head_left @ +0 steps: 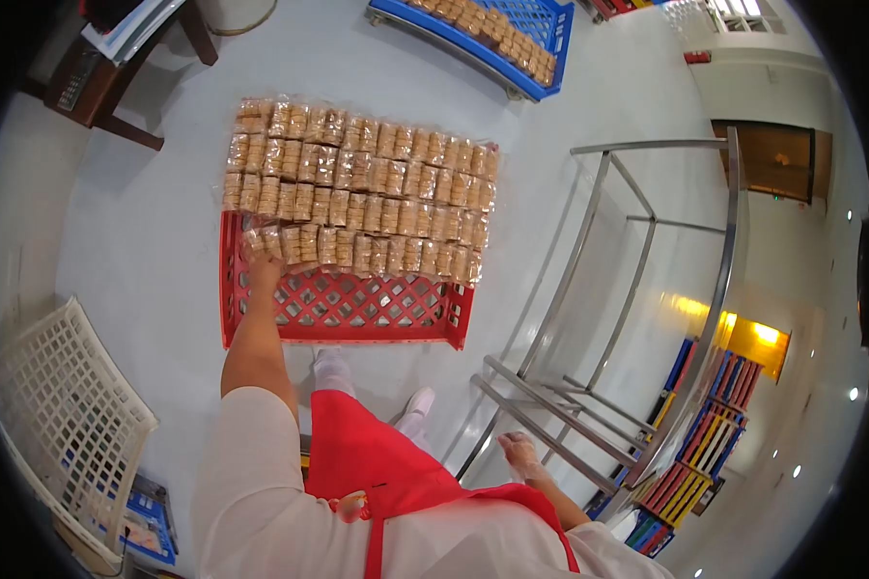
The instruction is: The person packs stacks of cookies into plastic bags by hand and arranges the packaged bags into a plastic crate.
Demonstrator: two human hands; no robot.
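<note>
Rows of clear-wrapped biscuit packets (357,207) lie over a red plastic crate (343,304) low in front of me. My left hand (266,262) is at the near left corner of these rows, its fingers closed around a packet of biscuits (259,239). Part of the fingers is hidden among the wrappers. Down at my right side, my right hand (519,452) is beside the metal frame, away from the packets. Its fingers look bent and something clear and shiny shows at the wrist; whether it holds anything is unclear.
A tubular metal frame (589,251) stands on the right. A blue crate (550,68) with more packets sits at the back. A white crate (77,425) leans at the left, and a brown wooden table (97,92) with papers is behind it. Colourful stacked crates (705,425) line the far right.
</note>
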